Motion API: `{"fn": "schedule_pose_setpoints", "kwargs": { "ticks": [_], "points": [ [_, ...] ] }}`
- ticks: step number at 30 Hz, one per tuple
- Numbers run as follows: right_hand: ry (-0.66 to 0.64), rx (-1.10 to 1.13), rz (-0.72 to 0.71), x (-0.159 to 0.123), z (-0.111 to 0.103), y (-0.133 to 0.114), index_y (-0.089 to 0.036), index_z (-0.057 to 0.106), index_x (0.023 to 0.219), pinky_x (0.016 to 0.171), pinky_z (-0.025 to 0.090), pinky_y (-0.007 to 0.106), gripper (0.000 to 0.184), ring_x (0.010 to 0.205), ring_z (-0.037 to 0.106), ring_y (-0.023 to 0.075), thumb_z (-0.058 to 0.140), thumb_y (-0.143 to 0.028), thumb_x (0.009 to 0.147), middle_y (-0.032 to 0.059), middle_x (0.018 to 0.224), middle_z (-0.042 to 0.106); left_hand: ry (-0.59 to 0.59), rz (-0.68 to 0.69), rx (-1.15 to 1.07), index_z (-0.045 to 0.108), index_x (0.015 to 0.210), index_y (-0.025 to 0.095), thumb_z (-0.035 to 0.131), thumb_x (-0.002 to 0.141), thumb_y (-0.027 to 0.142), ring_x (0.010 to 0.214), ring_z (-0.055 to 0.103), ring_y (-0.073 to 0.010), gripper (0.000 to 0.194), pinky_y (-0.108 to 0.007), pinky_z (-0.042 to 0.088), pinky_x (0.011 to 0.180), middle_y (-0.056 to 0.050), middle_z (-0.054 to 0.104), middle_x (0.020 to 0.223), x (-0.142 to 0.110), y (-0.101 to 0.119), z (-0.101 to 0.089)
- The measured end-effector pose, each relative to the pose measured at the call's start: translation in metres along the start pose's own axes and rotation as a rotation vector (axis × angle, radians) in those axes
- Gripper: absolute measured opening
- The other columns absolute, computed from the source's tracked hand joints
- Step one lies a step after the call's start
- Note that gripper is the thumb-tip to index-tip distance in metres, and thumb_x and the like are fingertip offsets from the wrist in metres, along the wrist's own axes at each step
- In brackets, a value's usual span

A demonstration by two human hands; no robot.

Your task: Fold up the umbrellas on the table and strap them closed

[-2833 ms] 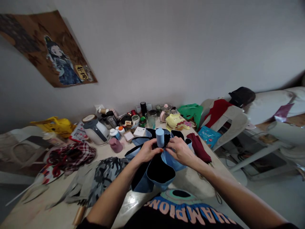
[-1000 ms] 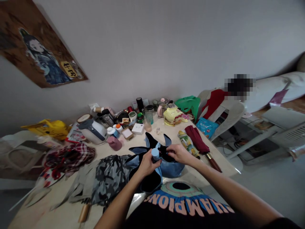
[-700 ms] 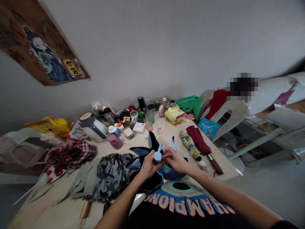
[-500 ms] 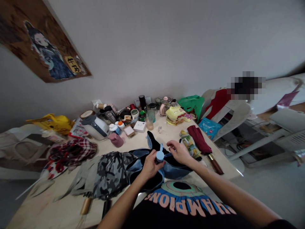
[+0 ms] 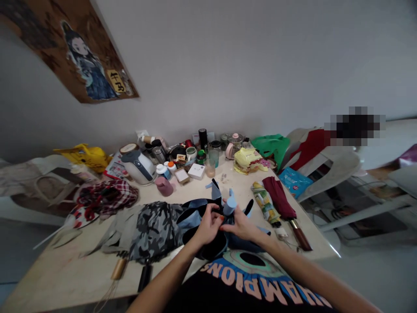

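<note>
A light blue folding umbrella (image 5: 198, 217) with a black lining lies loose at the table's near edge, right in front of me. Its pale blue handle (image 5: 230, 205) sticks up, tilted to the right. My left hand (image 5: 208, 226) pinches the blue and black canopy folds just left of the handle. My right hand (image 5: 239, 225) is closed around the folds at the handle's base. The two hands touch at the fingertips.
A grey camouflage umbrella (image 5: 153, 228) lies left of my hands, a maroon umbrella (image 5: 280, 204) and a patterned folded one (image 5: 265, 202) to the right. A white kettle (image 5: 138, 165), pink cup (image 5: 164, 187), bottles and jars crowd the far side of the beige table (image 5: 65, 274). A chair (image 5: 329, 167) stands right.
My hands have drawn together at the handle's base, and the handle now leans to the right. The canopy folds are more gathered. The view has shifted slightly right.
</note>
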State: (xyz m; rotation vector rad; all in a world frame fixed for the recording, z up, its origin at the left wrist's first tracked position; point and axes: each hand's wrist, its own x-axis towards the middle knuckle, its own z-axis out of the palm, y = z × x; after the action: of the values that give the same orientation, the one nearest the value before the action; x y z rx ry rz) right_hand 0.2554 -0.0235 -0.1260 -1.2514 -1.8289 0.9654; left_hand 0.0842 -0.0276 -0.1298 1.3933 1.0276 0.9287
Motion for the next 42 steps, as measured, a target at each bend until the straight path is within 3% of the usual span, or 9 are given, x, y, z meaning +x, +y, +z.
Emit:
{"fn": "schedule_pose_setpoints", "kwargs": {
  "ticks": [5, 9, 11, 15, 22, 27, 32, 38, 42],
  "points": [
    [0.121, 0.047, 0.067, 0.011, 0.010, 0.012, -0.016, 0.060, 0.102, 0.091, 0.045, 0.043, 0.034, 0.097, 0.059, 0.0258, 0.066, -0.032, 0.072, 0.0104, 0.102, 0.065, -0.075, 0.159, 0.177, 0.033, 0.137, 0.020, 0.047, 0.087, 0.018, 0.104, 0.061, -0.0198, 0.052, -0.039, 0.049, 0.092, -0.016, 0.050, 0.130, -0.015, 0.018, -0.010],
    [0.129, 0.025, 0.130, 0.012, 0.011, 0.010, -0.016, 0.062, 0.093, 0.082, 0.048, 0.038, 0.028, 0.083, 0.060, 0.0230, 0.065, -0.033, 0.071, 0.0068, 0.086, 0.067, 0.134, 0.341, 0.546, 0.056, 0.120, 0.023, 0.047, 0.088, 0.015, 0.101, 0.059, -0.0188, 0.034, -0.035, 0.049, 0.090, -0.008, 0.058, 0.115, -0.023, 0.048, -0.037],
    [0.153, 0.012, 0.135, 0.011, 0.012, 0.009, -0.016, 0.063, 0.093, 0.081, 0.048, 0.037, 0.029, 0.082, 0.060, 0.0229, 0.066, -0.033, 0.070, 0.0062, 0.085, 0.067, 0.254, 0.322, 0.655, 0.062, 0.110, 0.022, 0.051, 0.085, 0.013, 0.090, 0.060, -0.0172, 0.028, -0.033, 0.050, 0.085, -0.006, 0.060, 0.103, -0.021, 0.054, -0.056],
    [0.133, -0.003, 0.119, 0.010, 0.013, 0.009, -0.016, 0.063, 0.099, 0.085, 0.047, 0.040, 0.035, 0.088, 0.061, 0.0247, 0.068, -0.035, 0.070, 0.0083, 0.092, 0.067, 0.162, 0.240, 0.734, 0.064, 0.110, 0.019, 0.059, 0.078, 0.009, 0.070, 0.058, -0.0135, 0.033, -0.029, 0.050, 0.074, -0.001, 0.057, 0.085, -0.008, 0.043, -0.079],
    [0.140, -0.044, 0.074, 0.009, 0.016, 0.014, -0.017, 0.060, 0.107, 0.090, 0.046, 0.043, 0.041, 0.096, 0.061, 0.0262, 0.068, -0.031, 0.070, 0.0094, 0.100, 0.066, 0.030, 0.267, 0.699, 0.061, 0.118, 0.019, 0.057, 0.078, 0.006, 0.079, 0.059, -0.0162, 0.042, -0.030, 0.047, 0.080, -0.004, 0.061, 0.089, 0.019, 0.025, -0.058],
    [0.128, 0.008, -0.004, 0.008, 0.016, 0.013, -0.019, 0.057, 0.115, 0.099, 0.042, 0.044, 0.048, 0.109, 0.057, 0.0265, 0.069, -0.027, 0.069, 0.0097, 0.113, 0.064, -0.144, 0.265, 0.626, 0.066, 0.098, 0.018, 0.053, 0.081, 0.009, 0.083, 0.062, -0.0178, 0.024, -0.029, 0.046, 0.079, -0.005, 0.066, 0.089, 0.028, 0.032, -0.037],
    [0.102, 0.071, -0.010, 0.010, 0.013, 0.006, -0.019, 0.058, 0.110, 0.090, 0.047, 0.040, 0.042, 0.097, 0.061, 0.0234, 0.069, -0.031, 0.071, 0.0075, 0.103, 0.066, -0.094, 0.130, 0.331, 0.050, 0.097, 0.019, 0.045, 0.080, 0.005, 0.069, 0.062, -0.0144, 0.024, -0.028, 0.049, 0.068, -0.002, 0.063, 0.079, 0.028, 0.024, -0.023],
    [0.125, 0.100, 0.004, 0.014, 0.013, 0.003, -0.019, 0.061, 0.093, 0.081, 0.048, 0.036, 0.029, 0.084, 0.062, 0.0212, 0.069, -0.036, 0.071, 0.0051, 0.089, 0.066, -0.157, 0.098, 0.063, 0.038, 0.105, 0.020, 0.042, 0.080, 0.006, 0.068, 0.061, -0.0124, 0.029, -0.029, 0.051, 0.068, -0.001, 0.059, 0.083, 0.030, 0.008, -0.023],
    [0.130, 0.164, 0.066, 0.017, 0.015, 0.004, -0.021, 0.061, 0.084, 0.073, 0.049, 0.032, 0.020, 0.075, 0.061, 0.0194, 0.066, -0.032, 0.068, 0.0012, 0.076, 0.064, -0.092, 0.146, 0.142, 0.048, 0.111, 0.019, 0.045, 0.082, 0.012, 0.088, 0.062, -0.0155, 0.030, -0.032, 0.050, 0.082, -0.007, 0.063, 0.097, 0.023, 0.020, -0.041]
  ]
}}
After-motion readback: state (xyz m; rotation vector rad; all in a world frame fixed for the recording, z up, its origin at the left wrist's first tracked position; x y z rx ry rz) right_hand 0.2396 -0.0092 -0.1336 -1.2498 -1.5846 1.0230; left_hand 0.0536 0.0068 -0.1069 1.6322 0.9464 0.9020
